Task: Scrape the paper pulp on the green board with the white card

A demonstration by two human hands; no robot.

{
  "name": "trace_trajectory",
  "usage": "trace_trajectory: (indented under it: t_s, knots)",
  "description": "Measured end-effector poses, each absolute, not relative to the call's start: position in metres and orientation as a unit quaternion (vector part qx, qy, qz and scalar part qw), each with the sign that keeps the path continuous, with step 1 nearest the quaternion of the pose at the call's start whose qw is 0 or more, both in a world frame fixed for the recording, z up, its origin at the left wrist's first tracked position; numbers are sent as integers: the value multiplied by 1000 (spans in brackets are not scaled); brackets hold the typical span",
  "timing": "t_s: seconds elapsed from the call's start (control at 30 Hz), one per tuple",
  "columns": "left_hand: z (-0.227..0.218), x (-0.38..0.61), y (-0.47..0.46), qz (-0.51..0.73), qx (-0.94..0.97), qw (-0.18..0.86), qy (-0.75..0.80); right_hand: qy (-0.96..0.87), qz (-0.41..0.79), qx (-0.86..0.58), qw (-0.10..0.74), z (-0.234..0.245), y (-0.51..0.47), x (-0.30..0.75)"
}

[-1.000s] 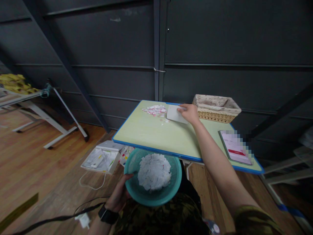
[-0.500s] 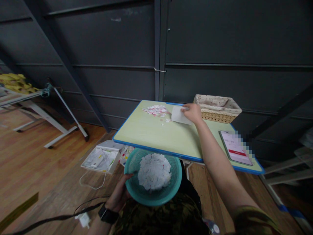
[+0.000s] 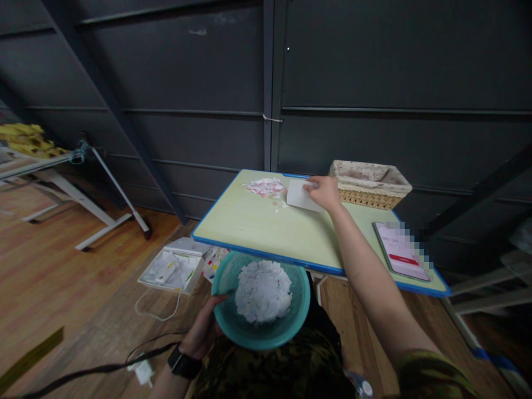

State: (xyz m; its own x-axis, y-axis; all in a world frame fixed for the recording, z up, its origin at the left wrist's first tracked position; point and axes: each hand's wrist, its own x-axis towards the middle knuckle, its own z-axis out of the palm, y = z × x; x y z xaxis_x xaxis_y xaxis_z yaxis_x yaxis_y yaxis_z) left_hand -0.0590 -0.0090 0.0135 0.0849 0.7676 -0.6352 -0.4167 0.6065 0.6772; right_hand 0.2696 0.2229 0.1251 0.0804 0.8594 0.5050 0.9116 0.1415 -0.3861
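Just below the near edge of the table (image 3: 266,233), the left hand (image 3: 203,327) grips the rim of a teal basin (image 3: 301,302), thumb over the rim, the other fingers hidden beneath. White scraps (image 3: 264,292) lie heaped in the basin. Toward the table's right end, a phone-like device (image 3: 399,252) lies flat, partly pixelated.

Farther back over the table, the right hand (image 3: 326,192) pinches a white card (image 3: 297,194) between thumb and fingers. The card's free edge is just beside the pinkish heap (image 3: 264,187) toward the table's far left corner; whether they touch, I cannot tell. Loose bits lie between them.

The step in hand looks like working the card against those scraps. The next move would call for a firm pinch, the card's edge flat to the tabletop, and a steady basin under the table's near edge.

A cloth-lined wicker basket (image 3: 366,197) stands at the table's far right, and beyond the table rises a dark wall (image 3: 187,66).
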Motion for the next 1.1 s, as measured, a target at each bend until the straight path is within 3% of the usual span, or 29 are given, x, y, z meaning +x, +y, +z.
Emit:
trace_trajectory:
  t_s: [0.47, 0.83, 1.1]
  knots:
    - [20, -56, -8, 412, 144, 718, 543, -674, -9, -645, 360, 119, 229, 270]
    - [28, -56, -3, 426, 139, 716, 534, -681, 103, -598, 410, 122, 234, 292]
    - [27, -58, 1, 436, 147, 721, 518, -682, 239, -566, 396, 114, 239, 300]
